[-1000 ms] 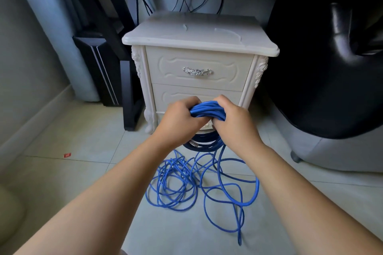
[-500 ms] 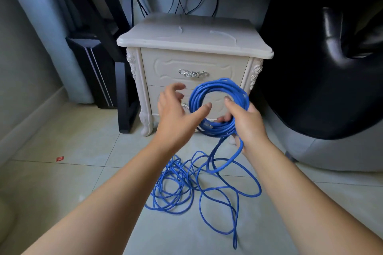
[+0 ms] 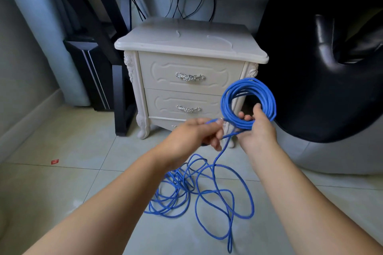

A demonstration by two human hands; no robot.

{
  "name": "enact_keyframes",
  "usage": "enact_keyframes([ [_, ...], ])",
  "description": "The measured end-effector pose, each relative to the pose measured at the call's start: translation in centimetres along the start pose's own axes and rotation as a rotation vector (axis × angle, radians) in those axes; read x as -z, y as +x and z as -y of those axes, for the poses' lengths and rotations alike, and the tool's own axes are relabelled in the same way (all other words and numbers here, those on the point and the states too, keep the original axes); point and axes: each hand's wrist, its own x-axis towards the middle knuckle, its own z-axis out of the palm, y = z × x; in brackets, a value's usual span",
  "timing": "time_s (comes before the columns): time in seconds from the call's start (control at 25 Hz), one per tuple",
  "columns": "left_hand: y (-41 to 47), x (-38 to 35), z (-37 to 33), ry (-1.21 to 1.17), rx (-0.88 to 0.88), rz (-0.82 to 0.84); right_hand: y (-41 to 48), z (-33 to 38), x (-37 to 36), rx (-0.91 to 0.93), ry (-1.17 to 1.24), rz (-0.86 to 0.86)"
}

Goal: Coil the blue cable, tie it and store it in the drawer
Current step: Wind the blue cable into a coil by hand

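Observation:
Part of the blue cable (image 3: 249,99) is wound into an upright round coil held at its lower edge by my right hand (image 3: 258,130). My left hand (image 3: 196,133) is closed around a strand of the same cable just left of the coil, near a connector end. The rest of the cable lies in loose tangled loops (image 3: 199,190) on the floor tiles below my hands. Behind stands a white bedside cabinet (image 3: 186,45) whose top drawer (image 3: 215,76) and lower drawer are both closed, each with a silver handle.
A black padded chair (image 3: 331,80) with a grey base crowds the right side. Black desk legs and a dark computer case (image 3: 91,76) stand left of the cabinet. Thin black wires hang behind it. A small red scrap (image 3: 55,161) lies on the tiles.
Both hands first gripped the coil together low by the cabinet. The right hand has lifted the coil up and to the right, and the left hand has let go and closed on a loose strand.

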Motion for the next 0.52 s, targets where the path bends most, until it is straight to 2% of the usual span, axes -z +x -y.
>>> enact_keyframes([
  [0.12,1.0,1.4,0.2,-0.463,0.072,-0.219,0.5,0.4,0.4,-0.092,0.214,0.030],
  [0.2,1.2,2.6,0.1,-0.574,0.111,-0.359,0.2,0.3,0.3,-0.126,0.211,0.116],
  [0.32,1.4,4.1,0.0,-0.551,0.109,-0.436,-1.1,0.2,-0.5,-0.187,-0.005,0.317],
  [0.4,1.6,4.7,0.0,-0.513,0.112,-0.449,-2.2,-0.2,-0.8,-0.204,-0.241,0.466],
  [0.52,1.5,4.6,-0.1,-0.445,0.150,-0.361,-3.0,-0.8,-0.4,-0.159,-0.610,0.609],
])
